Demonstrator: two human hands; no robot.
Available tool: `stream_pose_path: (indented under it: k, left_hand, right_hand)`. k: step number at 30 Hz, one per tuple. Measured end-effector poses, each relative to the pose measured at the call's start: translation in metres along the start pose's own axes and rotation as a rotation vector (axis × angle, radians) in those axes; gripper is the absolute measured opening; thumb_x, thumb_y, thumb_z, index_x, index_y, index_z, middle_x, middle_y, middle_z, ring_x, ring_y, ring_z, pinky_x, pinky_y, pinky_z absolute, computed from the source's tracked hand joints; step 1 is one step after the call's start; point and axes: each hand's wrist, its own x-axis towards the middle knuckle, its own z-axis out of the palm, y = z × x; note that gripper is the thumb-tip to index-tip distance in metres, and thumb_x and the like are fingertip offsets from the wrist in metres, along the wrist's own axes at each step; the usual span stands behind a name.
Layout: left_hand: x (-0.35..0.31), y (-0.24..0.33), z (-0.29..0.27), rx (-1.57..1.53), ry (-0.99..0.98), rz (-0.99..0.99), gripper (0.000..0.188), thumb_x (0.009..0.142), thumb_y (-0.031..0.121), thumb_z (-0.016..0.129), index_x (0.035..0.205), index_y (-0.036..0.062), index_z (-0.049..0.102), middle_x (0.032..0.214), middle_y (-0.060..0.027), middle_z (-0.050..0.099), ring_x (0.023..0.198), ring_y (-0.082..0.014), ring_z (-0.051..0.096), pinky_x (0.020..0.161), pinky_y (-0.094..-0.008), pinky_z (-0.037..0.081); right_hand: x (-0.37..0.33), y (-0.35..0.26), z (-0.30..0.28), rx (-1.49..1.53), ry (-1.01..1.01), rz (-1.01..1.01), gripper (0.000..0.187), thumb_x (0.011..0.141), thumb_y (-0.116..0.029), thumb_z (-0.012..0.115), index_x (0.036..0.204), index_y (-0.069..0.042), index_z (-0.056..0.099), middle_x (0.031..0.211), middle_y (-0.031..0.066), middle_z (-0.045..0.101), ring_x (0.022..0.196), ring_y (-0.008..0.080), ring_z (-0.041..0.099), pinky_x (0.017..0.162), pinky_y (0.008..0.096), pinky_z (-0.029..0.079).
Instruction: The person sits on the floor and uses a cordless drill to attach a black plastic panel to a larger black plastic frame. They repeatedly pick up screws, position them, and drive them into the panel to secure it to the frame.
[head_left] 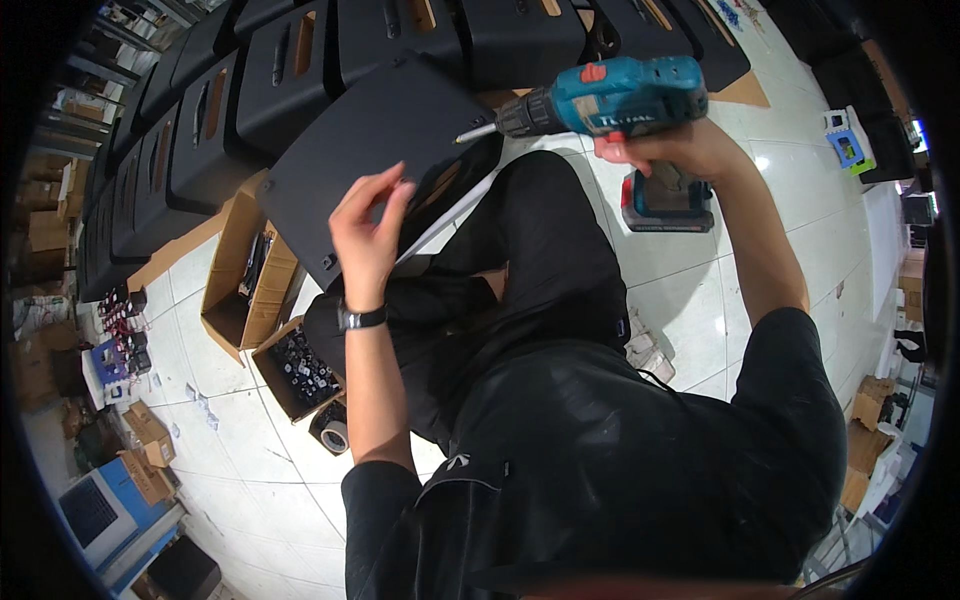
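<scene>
Holds a teal cordless drill [630, 95] at one o'clock in the right hand [682, 150]; likely stiff, bottom-heavy, best gripped by the handle [668, 180]. Curls the left hand [362, 225] at ten; cannot tell if pinching anything.

Glare on pale floor tiles [825, 225].

Drill [640, 92] partly hidden by right hand [685, 150], black cases [520, 45] cut off
</scene>
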Motion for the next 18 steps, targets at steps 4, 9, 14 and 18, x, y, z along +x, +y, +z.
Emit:
stream_pose_path:
  k: [4,9,14,18]
  left_hand:
    - [0.018,-0.014,0.034,-0.161,-0.048,-0.086,0.022,0.091,0.000,0.081,0.113,0.0003,0.079,0.097,-0.0059,0.075,0.090,-0.0112,0.070,0.086,-0.0255,0.056]
    - [0.028,-0.021,0.054,-0.126,-0.152,-0.020,0.020,0.090,0.001,0.082,0.109,-0.0002,0.079,0.098,-0.0060,0.075,0.090,-0.0120,0.070,0.086,-0.0250,0.056]
    - [0.030,-0.017,0.067,-0.093,-0.183,0.024,0.019,0.090,0.003,0.082,0.109,0.0007,0.079,0.098,-0.0062,0.075,0.090,-0.0125,0.068,0.083,-0.0253,0.054]
    - [0.029,-0.019,0.070,-0.034,-0.204,0.061,0.020,0.089,0.004,0.082,0.109,0.0025,0.079,0.097,-0.0056,0.075,0.088,-0.0125,0.067,0.078,-0.0252,0.051]
  right_hand:
    - [-0.011,-0.002,-0.002,-0.019,-0.064,0.026,0.036,0.077,-0.039,0.089,0.100,-0.013,0.078,0.078,0.0019,0.071,0.062,0.0134,0.063,0.069,0.0327,0.052]
    - [-0.014,0.017,-0.006,-0.006,0.014,-0.074,0.036,0.077,-0.040,0.090,0.101,-0.015,0.079,0.075,0.0020,0.070,0.061,0.0129,0.062,0.064,0.0306,0.051]
    - [-0.014,0.022,-0.013,0.029,-0.045,-0.054,0.032,0.080,-0.038,0.088,0.100,-0.015,0.078,0.071,0.0012,0.068,0.061,0.0120,0.062,0.061,0.0296,0.048]
    - [-0.015,0.026,-0.014,0.022,-0.061,-0.125,0.027,0.082,-0.035,0.086,0.098,-0.015,0.078,0.070,0.0001,0.067,0.060,0.0111,0.060,0.062,0.0293,0.047]
